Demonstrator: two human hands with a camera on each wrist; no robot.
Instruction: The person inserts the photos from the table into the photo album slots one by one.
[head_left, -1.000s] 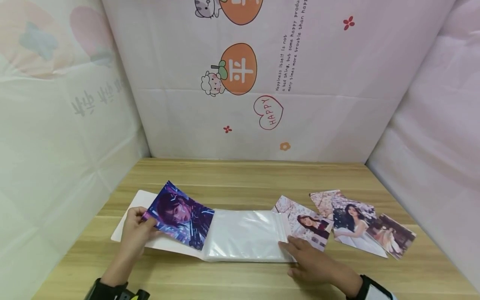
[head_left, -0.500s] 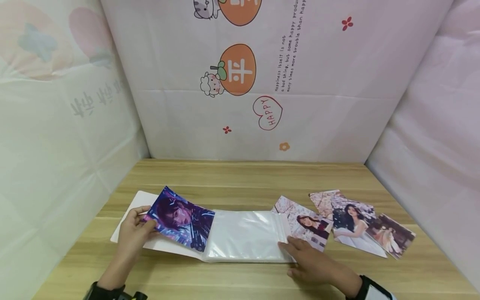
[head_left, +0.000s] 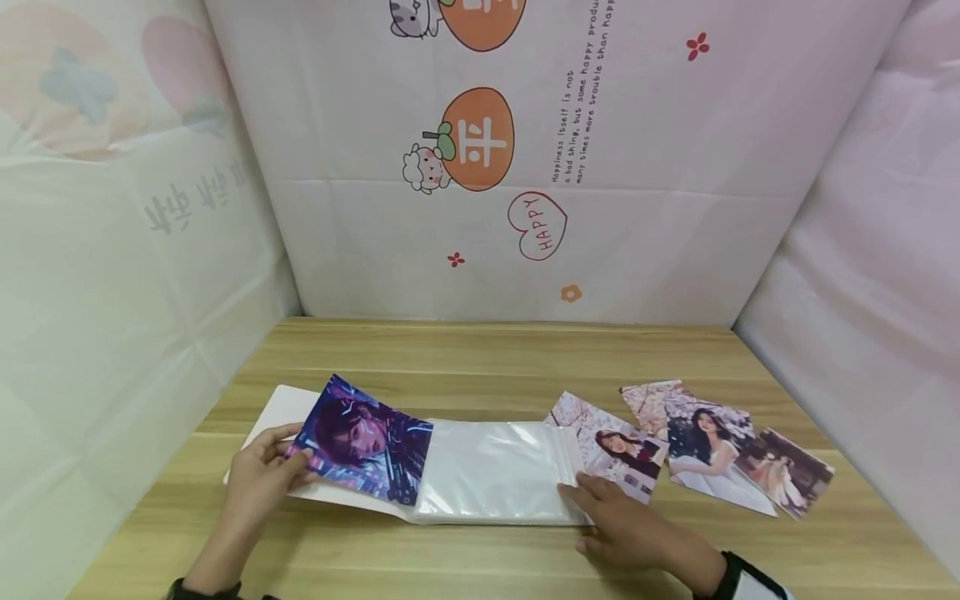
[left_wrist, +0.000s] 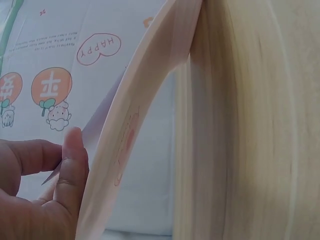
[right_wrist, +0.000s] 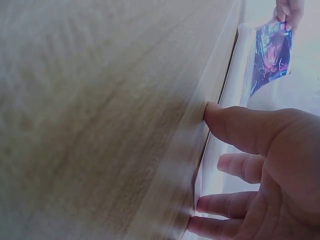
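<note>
The left hand [head_left: 261, 468] is pinching the purple picture [head_left: 369, 440] between thumb and finger, its tilted far edge, right of the grip, risking snagging on the clear sleeve [head_left: 491, 468] and creasing.

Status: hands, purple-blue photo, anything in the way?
Left hand pinches purple-blue photo over open album. Right hand touches album's right end. Blossom photo overlaps there; nothing visibly blocks held photo.
</note>
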